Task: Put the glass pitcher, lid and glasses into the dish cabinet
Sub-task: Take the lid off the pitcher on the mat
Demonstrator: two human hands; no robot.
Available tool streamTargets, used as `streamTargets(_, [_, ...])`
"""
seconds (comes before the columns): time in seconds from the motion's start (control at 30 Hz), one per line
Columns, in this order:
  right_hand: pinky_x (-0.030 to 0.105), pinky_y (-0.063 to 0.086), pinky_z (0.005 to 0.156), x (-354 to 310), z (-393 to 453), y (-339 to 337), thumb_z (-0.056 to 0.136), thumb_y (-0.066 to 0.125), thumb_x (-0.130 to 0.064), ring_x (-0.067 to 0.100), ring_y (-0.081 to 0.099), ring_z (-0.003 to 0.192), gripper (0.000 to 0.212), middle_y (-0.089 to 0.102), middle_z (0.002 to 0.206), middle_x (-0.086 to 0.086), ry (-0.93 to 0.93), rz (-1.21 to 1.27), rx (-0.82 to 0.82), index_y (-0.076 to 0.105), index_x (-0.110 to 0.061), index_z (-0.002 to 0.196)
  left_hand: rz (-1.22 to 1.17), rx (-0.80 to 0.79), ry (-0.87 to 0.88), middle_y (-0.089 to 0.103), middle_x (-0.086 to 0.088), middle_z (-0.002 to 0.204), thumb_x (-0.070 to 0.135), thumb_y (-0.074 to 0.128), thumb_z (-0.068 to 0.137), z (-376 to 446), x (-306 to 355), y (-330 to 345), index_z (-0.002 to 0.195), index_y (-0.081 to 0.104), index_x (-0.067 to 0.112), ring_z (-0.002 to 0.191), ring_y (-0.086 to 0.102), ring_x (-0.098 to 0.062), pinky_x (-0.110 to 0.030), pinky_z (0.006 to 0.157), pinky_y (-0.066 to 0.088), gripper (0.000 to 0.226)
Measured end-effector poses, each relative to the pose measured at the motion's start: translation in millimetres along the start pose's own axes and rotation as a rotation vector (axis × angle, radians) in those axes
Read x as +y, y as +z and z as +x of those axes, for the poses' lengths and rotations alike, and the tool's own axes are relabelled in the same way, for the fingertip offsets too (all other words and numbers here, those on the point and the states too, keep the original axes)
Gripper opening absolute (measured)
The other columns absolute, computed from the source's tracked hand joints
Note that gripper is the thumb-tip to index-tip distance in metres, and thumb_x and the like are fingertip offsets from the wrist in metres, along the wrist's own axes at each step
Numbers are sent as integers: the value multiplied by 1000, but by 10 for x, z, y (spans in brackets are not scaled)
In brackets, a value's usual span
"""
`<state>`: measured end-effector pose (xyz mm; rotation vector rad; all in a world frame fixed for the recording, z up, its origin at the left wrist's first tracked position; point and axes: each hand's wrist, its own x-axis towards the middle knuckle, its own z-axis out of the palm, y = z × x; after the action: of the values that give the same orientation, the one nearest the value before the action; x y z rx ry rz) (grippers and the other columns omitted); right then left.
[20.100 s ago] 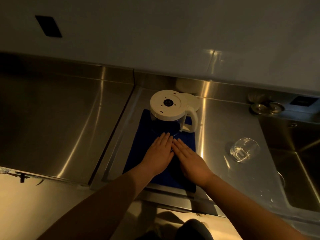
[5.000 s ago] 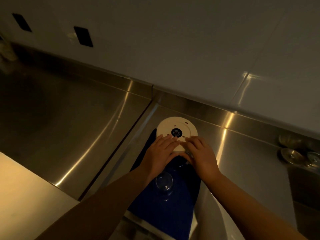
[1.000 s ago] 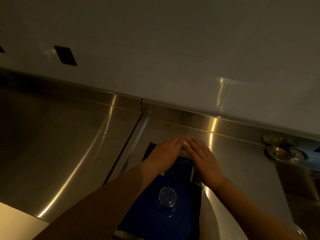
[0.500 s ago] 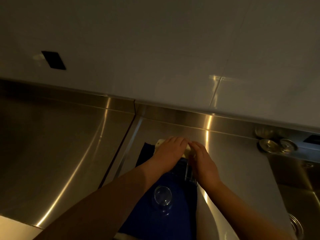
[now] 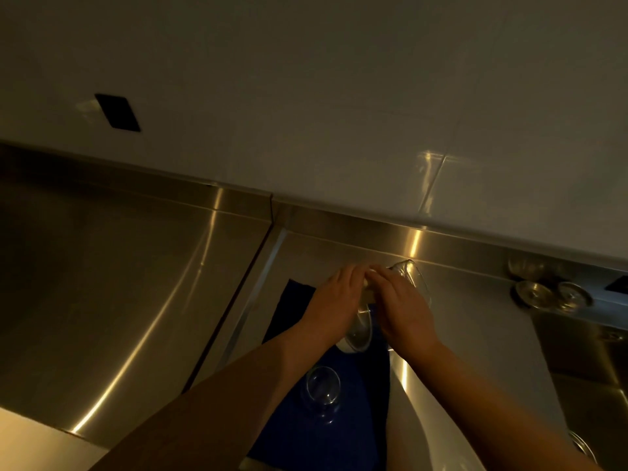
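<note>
The pitcher (image 5: 360, 329) is gripped between the left hand (image 5: 334, 300) and right hand (image 5: 404, 309), tilted above the blue mat (image 5: 356, 396), its glass showing below the palms and past the right fingertips. A glass (image 5: 323, 390) is seen on the mat, just beneath the left wrist.

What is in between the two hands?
In the head view, the glass pitcher sits between the left hand and right hand, tilted, above the blue mat.

Dimly lit kitchen, seen from above the worktop.
Stainless-steel counter (image 5: 136, 300) with raised backsplash, white tiled wall (image 5: 306, 96), sink basin (image 5: 584, 368) at right, blue drying mat (image 5: 339, 436) bearing a drinking glass (image 5: 323, 392).
</note>
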<state>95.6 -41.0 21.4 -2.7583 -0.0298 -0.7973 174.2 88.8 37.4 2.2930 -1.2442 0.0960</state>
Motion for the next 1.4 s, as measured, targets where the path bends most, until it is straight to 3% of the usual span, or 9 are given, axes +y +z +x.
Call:
streamTargets(0.3, [49, 40, 103, 45, -111, 97, 90, 56, -16, 28, 26, 140, 57, 31, 150, 15, 3, -30, -62, 35, -5, 142, 146, -87, 4, 24, -14, 153, 2, 64, 82, 47, -95, -124, 151, 16, 16, 135, 29, -31, -37, 104, 34, 85])
streamTargets(0.43, [47, 42, 103, 27, -175, 77, 86, 63, -11, 23, 20, 143, 70, 21, 155, 10, 26, 24, -70, 27, -9, 146, 198, -123, 58, 20, -16, 154, -4, 64, 80, 67, -98, -126, 150, 18, 16, 139, 21, -36, -44, 106, 34, 87])
streamTargets(0.57, [31, 49, 90, -52, -166, 39, 90, 60, -27, 16, 51, 123, 72, 19, 151, -9, 236, 154, -56, 18, -28, 148, 252, -152, 54, 28, -18, 149, 1, 66, 79, 82, -136, -124, 150, 22, 14, 135, 28, -36, -42, 100, 38, 84])
streamTargets(0.67, [22, 49, 77, -79, -220, 12, 88, 59, -37, 10, 63, 101, 67, 48, 136, -6, 426, 229, -82, 25, -29, 145, 293, -128, 76, 54, -23, 125, 0, 82, 56, 69, -185, -121, 133, 50, 3, 111, 55, -40, -41, 79, 52, 83])
streamTargets(0.8, [20, 44, 76, -139, -228, 43, 90, 59, -33, 17, 63, 101, 48, 62, 120, 3, 352, 174, -106, 45, -22, 134, 373, -128, 77, 55, -16, 129, 23, 90, 52, 70, -247, -33, 140, 43, 9, 112, 56, -34, -42, 86, 50, 100])
streamTargets(1.0, [24, 44, 79, -296, -91, 184, 83, 70, -20, 20, 63, 102, 52, 63, 121, 8, 137, 118, -117, 47, -16, 130, 504, -184, 67, -3, -8, 157, 30, 70, 80, -70, -423, -29, 144, -19, 16, 144, 19, -26, -50, 112, 13, 111])
streamTargets(1.13, [25, 45, 82, -378, 2, 360, 78, 75, -17, 23, 64, 101, 48, 63, 117, 8, 5, 66, -227, 56, -12, 122, 453, -192, 74, -15, -10, 151, 15, 55, 91, -241, -594, -34, 150, 0, 9, 145, 4, -27, -42, 114, -1, 81])
streamTargets(1.27, [29, 55, 68, -506, 41, 500, 51, 91, -18, 23, 69, 86, 59, 70, 99, 8, -133, -79, -239, 66, -8, 104, 239, -130, 34, 29, -21, 149, 1, 68, 74, -475, -787, -19, 139, 35, 4, 135, 36, -33, -48, 106, 36, 72])
streamTargets(1.4, [32, 56, 69, -538, -76, 584, 53, 90, -23, 23, 68, 92, 67, 68, 107, 9, -112, -80, -283, 62, -9, 113, 132, -153, 16, -6, -5, 152, -7, 56, 83, -603, -792, -40, 148, 23, 9, 139, -5, -18, -34, 116, 6, 75])
